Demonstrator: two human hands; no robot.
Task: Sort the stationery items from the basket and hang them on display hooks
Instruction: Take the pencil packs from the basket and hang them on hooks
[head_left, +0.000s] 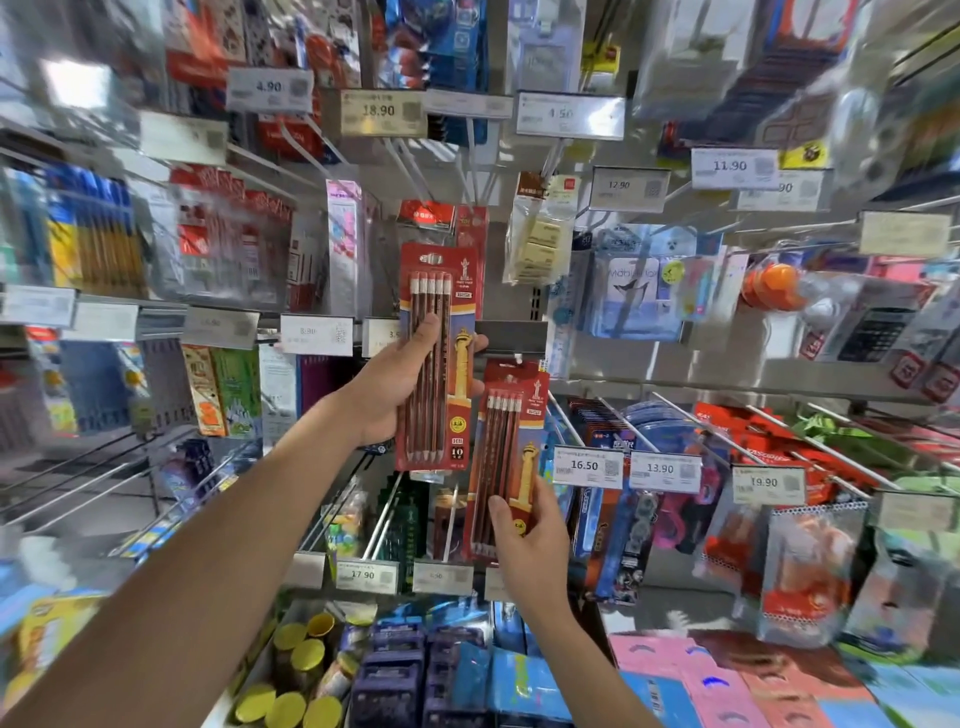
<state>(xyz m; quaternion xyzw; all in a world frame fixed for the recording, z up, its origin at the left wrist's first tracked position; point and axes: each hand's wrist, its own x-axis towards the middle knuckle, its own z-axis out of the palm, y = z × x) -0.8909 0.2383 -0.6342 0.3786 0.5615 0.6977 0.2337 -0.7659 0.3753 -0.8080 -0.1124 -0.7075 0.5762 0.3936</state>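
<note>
Red upper pack (457, 312) between left fingers (423, 335); lower pack (511, 415), right fingers (500, 513).

Left hand (390, 387), right hand (531, 545), 2 forearms (208, 545): bare.

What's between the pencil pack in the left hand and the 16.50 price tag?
In the head view, a second pencil pack, held by the right hand, fills that stretch between the upper pencil pack and the 16.50 price tag.
</note>
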